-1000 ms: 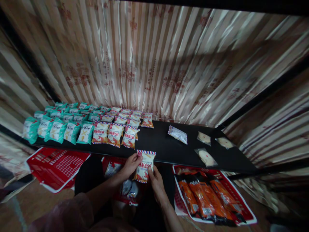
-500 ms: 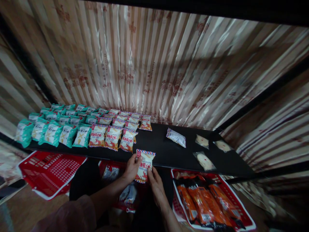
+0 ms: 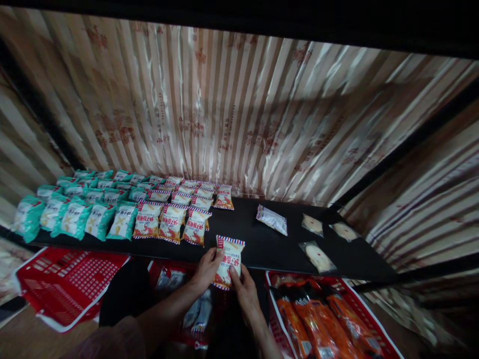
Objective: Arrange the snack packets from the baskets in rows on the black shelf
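My left hand (image 3: 207,269) and my right hand (image 3: 243,286) together grip an orange and white snack packet (image 3: 229,260) with a red and blue striped top edge. I hold it upright at the front edge of a black shelf (image 3: 258,239). Just to its left stand rows of matching orange packets (image 3: 170,222). Farther left are rows of teal packets (image 3: 75,217).
A silver packet (image 3: 272,219) and three clear-wrapped pale cakes (image 3: 318,257) lie on the shelf's right part. Below are an empty red basket (image 3: 63,286), a middle basket with packets (image 3: 194,309), and a right basket of orange and black packs (image 3: 318,324). Striped satin cloth (image 3: 239,119) backs the shelf.
The view has tilted so the shelf sits lower in the picture. Both hands keep hold of the packet, now slightly to the right at the shelf edge.
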Demonstrator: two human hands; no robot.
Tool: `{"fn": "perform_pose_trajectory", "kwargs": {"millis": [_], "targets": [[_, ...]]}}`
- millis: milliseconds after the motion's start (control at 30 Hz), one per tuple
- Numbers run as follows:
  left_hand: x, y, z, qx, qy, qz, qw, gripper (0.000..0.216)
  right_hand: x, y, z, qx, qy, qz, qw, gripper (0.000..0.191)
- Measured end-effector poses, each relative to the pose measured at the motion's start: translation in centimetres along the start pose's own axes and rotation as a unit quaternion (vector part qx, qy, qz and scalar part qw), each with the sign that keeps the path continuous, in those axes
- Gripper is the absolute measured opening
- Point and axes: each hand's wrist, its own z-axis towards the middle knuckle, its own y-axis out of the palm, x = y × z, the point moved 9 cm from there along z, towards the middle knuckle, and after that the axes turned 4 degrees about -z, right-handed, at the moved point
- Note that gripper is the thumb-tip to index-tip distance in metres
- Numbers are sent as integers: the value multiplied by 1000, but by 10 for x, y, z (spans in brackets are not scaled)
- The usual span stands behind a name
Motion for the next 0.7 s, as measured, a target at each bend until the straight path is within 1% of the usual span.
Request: {"fn": "perform_pose_trajectory", "kwargs": {"millis": [100, 167, 267, 400, 467, 533, 600, 700], "targets": [[1, 9, -3, -48, 2, -22, 999, 59, -5, -5, 4, 9, -6, 1, 1000, 56], [0, 12, -3, -60, 3, -45, 997, 60, -8, -6, 6, 17, -4, 7, 1000, 59], [-3, 14, -2, -63, 0, -58, 996, 54, -9, -9, 9, 29, 6, 10, 1000, 61], [-6, 17, -1, -76, -8, -40, 996, 43, -10, -13, 13, 36, 9, 5, 999, 61], [-6, 17, 1, -67, -5, -24, 997, 38, -12, -13, 16, 32, 12, 8, 999, 61], [-6, 13, 4, -44, 0, 0, 999, 33, -15, -12, 18, 18, 17, 14, 1000, 60], [-6, 10, 8, -21, 8, 18, 1000, 31, -21, -8, 19, -3, 16, 25, 1000, 58], [-5, 8, 14, -5, 21, 25, 999, 31, -31, -1, 21, -39, 17, 37, 998, 56]]}}
